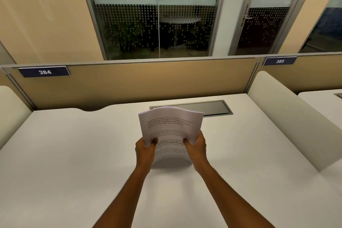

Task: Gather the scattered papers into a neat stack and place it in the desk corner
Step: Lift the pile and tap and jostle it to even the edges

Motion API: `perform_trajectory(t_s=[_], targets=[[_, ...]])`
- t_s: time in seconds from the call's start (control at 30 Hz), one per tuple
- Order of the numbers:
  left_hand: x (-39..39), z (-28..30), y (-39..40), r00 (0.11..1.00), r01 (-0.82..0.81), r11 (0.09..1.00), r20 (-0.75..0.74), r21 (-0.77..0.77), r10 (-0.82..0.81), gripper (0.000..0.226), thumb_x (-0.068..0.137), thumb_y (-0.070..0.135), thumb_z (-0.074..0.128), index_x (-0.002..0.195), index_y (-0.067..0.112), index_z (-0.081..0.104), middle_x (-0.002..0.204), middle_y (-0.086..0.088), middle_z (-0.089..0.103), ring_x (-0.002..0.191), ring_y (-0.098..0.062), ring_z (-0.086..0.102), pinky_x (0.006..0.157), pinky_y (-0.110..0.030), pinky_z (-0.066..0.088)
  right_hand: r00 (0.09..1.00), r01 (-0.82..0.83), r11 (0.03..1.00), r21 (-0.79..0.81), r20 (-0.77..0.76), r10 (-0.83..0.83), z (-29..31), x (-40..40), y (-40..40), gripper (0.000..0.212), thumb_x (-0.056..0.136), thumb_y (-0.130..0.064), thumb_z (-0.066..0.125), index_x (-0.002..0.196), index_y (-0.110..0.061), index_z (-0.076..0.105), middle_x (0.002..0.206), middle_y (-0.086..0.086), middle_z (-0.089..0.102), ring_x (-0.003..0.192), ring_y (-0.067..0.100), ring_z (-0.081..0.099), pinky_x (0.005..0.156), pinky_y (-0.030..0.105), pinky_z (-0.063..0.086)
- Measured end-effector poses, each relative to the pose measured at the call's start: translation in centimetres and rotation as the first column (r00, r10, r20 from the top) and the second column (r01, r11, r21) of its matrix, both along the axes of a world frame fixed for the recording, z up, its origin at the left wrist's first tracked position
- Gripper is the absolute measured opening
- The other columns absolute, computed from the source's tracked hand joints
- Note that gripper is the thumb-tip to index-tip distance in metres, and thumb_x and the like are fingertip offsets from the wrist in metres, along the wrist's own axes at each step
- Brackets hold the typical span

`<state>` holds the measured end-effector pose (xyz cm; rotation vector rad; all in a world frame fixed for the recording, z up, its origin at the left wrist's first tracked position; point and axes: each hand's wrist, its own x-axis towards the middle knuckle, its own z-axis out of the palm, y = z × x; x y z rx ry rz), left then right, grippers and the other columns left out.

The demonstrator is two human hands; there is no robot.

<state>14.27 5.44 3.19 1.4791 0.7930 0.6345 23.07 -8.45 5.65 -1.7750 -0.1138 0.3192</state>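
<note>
A paper stack [170, 131] is gripped by left hand [145, 151] and right hand [197, 146] above the white desk [74, 153]; a glass-walled office [157, 24] is seen at twelve o'clock.

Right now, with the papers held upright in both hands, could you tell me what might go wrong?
1. The paper stack bows at its top edge, and the left hand and right hand grip only its lower sides, so sheets may fan out or slip.
2. The recessed cable tray lies just behind it on the desk; a loose sheet could catch there.
</note>
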Motion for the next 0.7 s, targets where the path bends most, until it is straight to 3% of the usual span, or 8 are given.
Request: perform_trajectory(t_s=[0.2, 0.37, 0.7], targets=[[0.5, 0.2, 0.3, 0.999, -0.032, 0.999, 0.030, 0.006, 0.031, 0.025, 0.093, 0.011, 0.061, 0.117, 0.010, 0.062, 0.108, -0.011, 0.069, 0.095, -0.029, 0.066, 0.068, -0.031, 0.059, 1.000, -0.008, 1.000, 0.024, 0.014, 0.008, 0.2, 0.6, 0.2, 0.051, 0.088, -0.009, 0.067, 0.134, -0.019, 0.047, 0.124, 0.008, 0.061, 0.108, 0.027, 0.060, 0.092, 0.049, 0.056], [0.8, 0.7, 0.4, 0.995, -0.064, 0.998, 0.070, 0.001, 0.064, 0.026, 0.092, 0.010, 0.062, 0.118, 0.008, 0.062, 0.109, -0.013, 0.068, 0.095, -0.031, 0.066, 0.081, -0.047, 0.060, 0.999, -0.016, 0.999, 0.051, 0.040, 0.014, 0.6, 1.0, 0.5, 0.053, 0.086, -0.007, 0.069, 0.133, -0.019, 0.047, 0.123, 0.008, 0.061, 0.109, 0.028, 0.061, 0.093, 0.052, 0.055], [0.1, 0.5, 0.6, 0.993, -0.076, 0.996, 0.090, 0.042, 0.072, 0.027, 0.092, 0.013, 0.063, 0.118, 0.010, 0.062, 0.107, -0.010, 0.069, 0.093, -0.027, 0.067, 0.078, -0.042, 0.061, 0.997, -0.039, 0.997, 0.071, 0.064, 0.035, 0.1, 1.1, 0.5, 0.053, 0.085, -0.006, 0.070, 0.132, -0.019, 0.048, 0.120, 0.004, 0.061, 0.106, 0.023, 0.061, 0.089, 0.046, 0.056]])
